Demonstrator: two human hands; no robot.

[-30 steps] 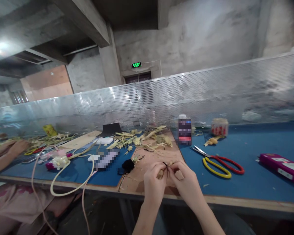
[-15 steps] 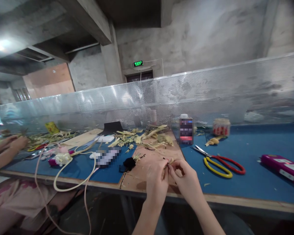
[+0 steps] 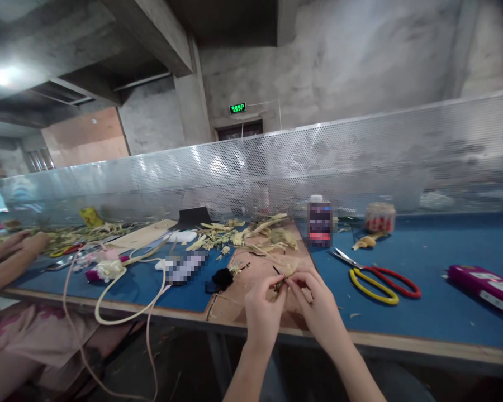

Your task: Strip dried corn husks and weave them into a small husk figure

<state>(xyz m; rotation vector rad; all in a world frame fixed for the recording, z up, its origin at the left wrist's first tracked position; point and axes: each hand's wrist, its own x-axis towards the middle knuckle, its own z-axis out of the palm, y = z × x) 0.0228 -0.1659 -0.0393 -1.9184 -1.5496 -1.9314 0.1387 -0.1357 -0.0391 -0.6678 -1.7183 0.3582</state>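
Note:
My left hand (image 3: 265, 306) and my right hand (image 3: 316, 298) meet over a tan board (image 3: 251, 265), their fingertips pinched close together. Between them is a small piece of plant (image 3: 292, 267), with a pale, thin, leaf-like end standing up above the fingers. Something dark and greenish shows under the left fingertips, too small to make out. Just behind the hands, dry yellowish plant strips (image 3: 268, 224) lie in a loose heap. To the right of my right hand rest scissors (image 3: 373, 277) with one yellow and one red handle, blades apart.
A purple device (image 3: 484, 288) lies at the far right. Behind the scissors stand a jar with red marks (image 3: 380, 218) and a white-capped, blurred-out item (image 3: 319, 223). Cables (image 3: 109, 322) loop over the front edge at left. Another person's hands (image 3: 27, 244) work farther left.
The pale end of the plant piece now sticks up more clearly above my fingers. My left hand has shifted slightly left and its fingers have turned a little. The scissors stay in place.

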